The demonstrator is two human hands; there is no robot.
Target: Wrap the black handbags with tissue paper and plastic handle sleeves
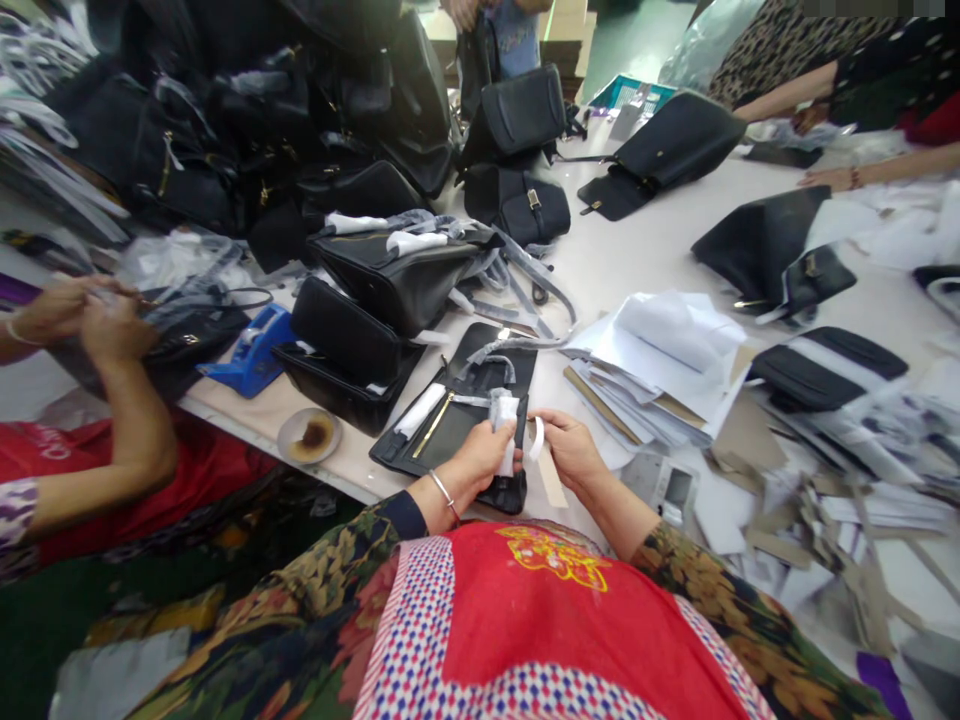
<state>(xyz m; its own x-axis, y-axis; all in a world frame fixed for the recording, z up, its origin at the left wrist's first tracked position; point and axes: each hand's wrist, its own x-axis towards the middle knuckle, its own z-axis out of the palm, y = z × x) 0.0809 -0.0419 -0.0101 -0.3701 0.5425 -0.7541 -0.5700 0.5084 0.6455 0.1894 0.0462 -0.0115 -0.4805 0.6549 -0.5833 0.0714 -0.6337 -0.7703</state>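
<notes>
A black bag [465, 430] with a gold zipper [433, 425] lies at the table's near edge. My left hand [480, 455] closes round a strap wrapped in white paper [504, 410] on the bag's right side, thumb on top. Just to the right, my right hand [571, 448] pinches a curled white strip [537, 438] between thumb and fingers. The strip's far end passes close to the bag's edge; whether it touches the wrapping I cannot tell. Plastic-covered straps [495, 360] lie across the bag's upper part.
A blue tape dispenser [255, 350] and a small round dish [309, 436] sit to the left, near a co-worker's hands [112, 315]. Black bags [397, 270] stand behind. Stacked white paper [667, 350] lies at right, with cardboard scraps [817, 540] beyond.
</notes>
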